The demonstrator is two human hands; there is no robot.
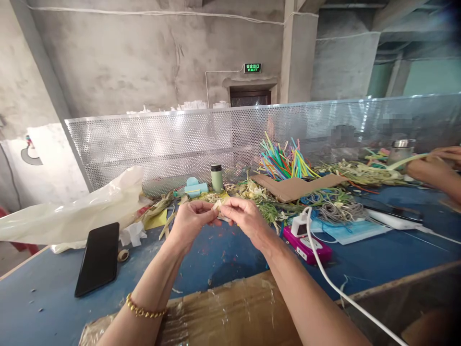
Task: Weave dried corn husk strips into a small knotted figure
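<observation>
My left hand point(194, 218) and my right hand point(244, 216) meet in the middle of the view, above the blue table point(223, 254). Between their fingertips is a small pale piece point(218, 205), like dried husk or leaf. Both hands are closed on it in a pinch, thumbs toward each other. The fingers cover most of the piece, so its full shape is hidden. Just behind the hands lie loose dried husk strips point(254, 192) and a green bottle with a black lid point(216, 179).
A black phone point(97, 259) lies at left near plastic sheeting point(72, 209). On the right are a magenta power strip point(306, 245), a white cable and a blue mask point(351, 230). Colourful pipe cleaners point(284, 158) stand behind cardboard point(298, 186). Another person's hands point(435, 163) work at far right.
</observation>
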